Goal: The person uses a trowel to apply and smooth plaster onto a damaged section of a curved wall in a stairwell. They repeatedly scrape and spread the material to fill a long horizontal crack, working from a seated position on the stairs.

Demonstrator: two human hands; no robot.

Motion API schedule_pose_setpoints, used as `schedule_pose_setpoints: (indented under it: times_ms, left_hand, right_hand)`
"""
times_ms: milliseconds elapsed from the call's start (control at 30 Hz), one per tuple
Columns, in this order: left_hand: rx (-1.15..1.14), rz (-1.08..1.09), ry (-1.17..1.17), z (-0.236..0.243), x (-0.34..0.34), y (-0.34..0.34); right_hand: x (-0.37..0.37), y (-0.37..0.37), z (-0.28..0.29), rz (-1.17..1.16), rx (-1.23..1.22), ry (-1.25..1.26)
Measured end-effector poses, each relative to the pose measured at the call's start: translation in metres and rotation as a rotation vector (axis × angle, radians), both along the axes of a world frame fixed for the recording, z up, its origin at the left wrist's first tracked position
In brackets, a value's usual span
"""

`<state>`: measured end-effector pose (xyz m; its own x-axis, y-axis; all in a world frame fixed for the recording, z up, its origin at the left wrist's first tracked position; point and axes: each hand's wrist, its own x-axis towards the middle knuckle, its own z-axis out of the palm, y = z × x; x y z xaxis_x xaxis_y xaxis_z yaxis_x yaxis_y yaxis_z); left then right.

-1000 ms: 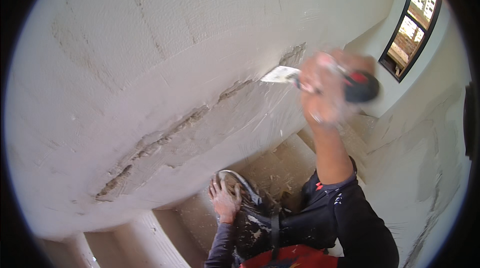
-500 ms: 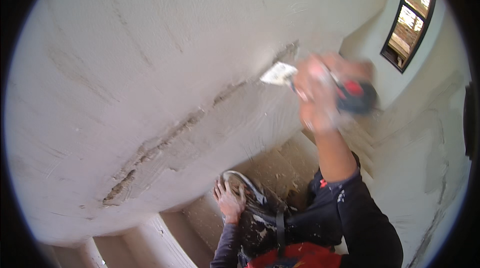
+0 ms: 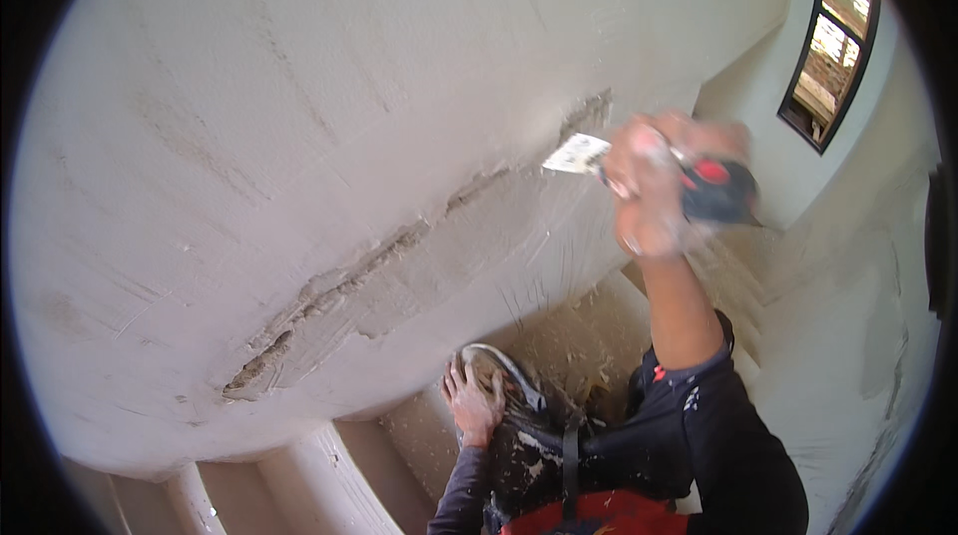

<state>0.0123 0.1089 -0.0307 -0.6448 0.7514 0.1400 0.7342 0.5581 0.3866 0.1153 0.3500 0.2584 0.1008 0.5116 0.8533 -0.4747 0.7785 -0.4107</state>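
**Scraper at the Upper Section of a Grooved Wall**

The flat-bladed scraper with a pale metal blade and a dark, rounded, red-patched handle (image 3: 576, 154) is located in the right hand (image 3: 654, 181), near the upper right end of the wall groove. The blade points toward the left of the view and slightly upward. The long axis runs from the blade, through the fist, to the handle end at the right, crossing the line of the groove. The blade is whitish with dark specks; the handle end is blurred. Contact between blade and wall cannot be determined.

The right fingers are curled around the handle; blur hides their individual positions. The left hand (image 3: 474, 400), coated with pale dust, lies with fingers spread on a dark object with a pale curved rim (image 3: 514, 366), of unclear kind.

The rough brown groove (image 3: 349, 280) runs diagonally from lower left to upper right across the off-white plastered wall (image 3: 329, 126). Dusty beige stair treads (image 3: 299, 470) descend along the lower edge of the wall. A black-framed narrow window (image 3: 830, 46) is located at the upper right.
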Motion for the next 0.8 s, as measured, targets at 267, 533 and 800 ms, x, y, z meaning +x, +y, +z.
schedule_pose_setpoints:
  times_ms: [267, 533, 800]
  left_hand:
    - [0.019, -0.005, 0.018, 0.004, -0.002, 0.01]
    - [0.045, -0.02, 0.012, 0.005, 0.0, 0.012]
    - [-0.005, 0.012, -0.018, -0.002, 0.001, 0.01]
  right_hand:
    - [-0.001, 0.008, 0.013, 0.036, -0.012, 0.117]
    - [0.004, 0.02, -0.017, 0.012, -0.036, 0.052]
    - [-0.025, 0.02, 0.004, -0.08, -0.01, -0.022]
